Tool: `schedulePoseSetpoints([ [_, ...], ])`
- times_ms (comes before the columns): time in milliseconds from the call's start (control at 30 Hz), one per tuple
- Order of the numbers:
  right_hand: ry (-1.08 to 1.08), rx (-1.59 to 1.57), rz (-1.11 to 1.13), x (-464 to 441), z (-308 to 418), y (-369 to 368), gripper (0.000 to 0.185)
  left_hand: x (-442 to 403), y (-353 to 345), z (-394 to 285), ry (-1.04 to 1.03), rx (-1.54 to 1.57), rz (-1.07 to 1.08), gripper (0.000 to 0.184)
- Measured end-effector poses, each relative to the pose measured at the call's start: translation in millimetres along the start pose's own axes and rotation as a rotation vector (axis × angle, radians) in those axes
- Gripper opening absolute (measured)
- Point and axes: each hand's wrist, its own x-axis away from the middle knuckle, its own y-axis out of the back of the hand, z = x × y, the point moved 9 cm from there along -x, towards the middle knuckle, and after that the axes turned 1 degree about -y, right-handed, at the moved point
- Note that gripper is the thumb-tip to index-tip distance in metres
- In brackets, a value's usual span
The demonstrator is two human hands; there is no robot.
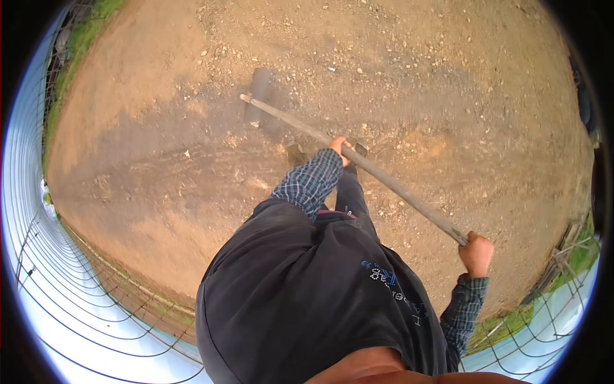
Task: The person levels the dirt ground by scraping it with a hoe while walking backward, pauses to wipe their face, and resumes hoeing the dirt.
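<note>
A long wooden-handled hoe (403, 191) slants across the view, its wide, flat, dark blade (259, 89) resting on or just above the dirt at upper left; I cannot tell which. The handle's tip pokes out just past the blade. My left hand (340, 150) is closed around the handle near its middle, in front of my feet. Farther back on the right, my right hand (477, 253) is wrapped around the handle's rear end. Both forearms wear checked sleeves.
Loose, stony dirt (384, 70) spreads around me, with a darker band of soil (160, 166) running across. My shoes (295, 152) are partly visible below the hoe. Wire mesh and pale sheeting (70, 288) curve along the left, with grass (83, 38) at upper left. Wooden poles (563, 253) lie at right.
</note>
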Motion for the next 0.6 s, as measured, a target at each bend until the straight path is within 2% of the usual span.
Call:
schedulePoseSetpoints([
  [67, 0.016, -0.096, -0.01, 8.1, 30.0, -9.9, 0.011, -0.5, 30.8, -42.6, -0.147, 0.042, -0.095, 0.021],
  [100, 0.008, -0.136, 0.009, 14.9, 35.9, -16.0, 0.011, 2.5, 33.5, -46.4, -0.153, 0.041, -0.092, 0.021],
  [167, -0.021, -0.163, 0.004, 34.1, 30.8, -28.9, 0.012, 16.3, 52.6, -43.7, -0.126, 0.011, -0.248, 0.02],
  [200, -0.075, -0.167, 0.066, 46.3, 19.2, -41.8, 0.013, 23.9, 49.5, -34.5, -0.14, 0.003, -0.252, 0.018],
  [233, -0.13, -0.169, 0.128, 60.2, 5.5, -52.1, 0.015, 30.3, 44.2, -16.5, -0.152, -0.004, -0.253, 0.017],
  [300, -0.222, -0.157, 0.161, 94.6, -23.9, -60.4, 0.016, 21.4, 30.4, 23.0, -0.156, -0.186, -0.126, 0.015],
  [367, -0.335, -0.11, 0.229, 132.5, -53.5, -55.6, 0.017, 23.6, 11.8, 75.1, -0.053, -0.272, -0.048, 0.013],
  [433, -0.41, -0.041, 0.263, 167.3, -77.0, -38.1, 0.018, 54.9, -14.9, 131.6, 0.196, -0.302, 0.031, 0.011],
  [533, -0.455, -0.027, 0.268, 201.1, -106.0, -12.9, 0.018, 72.2, -47.3, 182.6, 0.245, -0.225, -0.007, 0.01],
  [600, -0.549, -0.049, 0.338, 211.3, -125.5, -9.8, 0.019, 69.9, -70.2, 208.9, 0.321, -0.301, 0.114, 0.013],
])
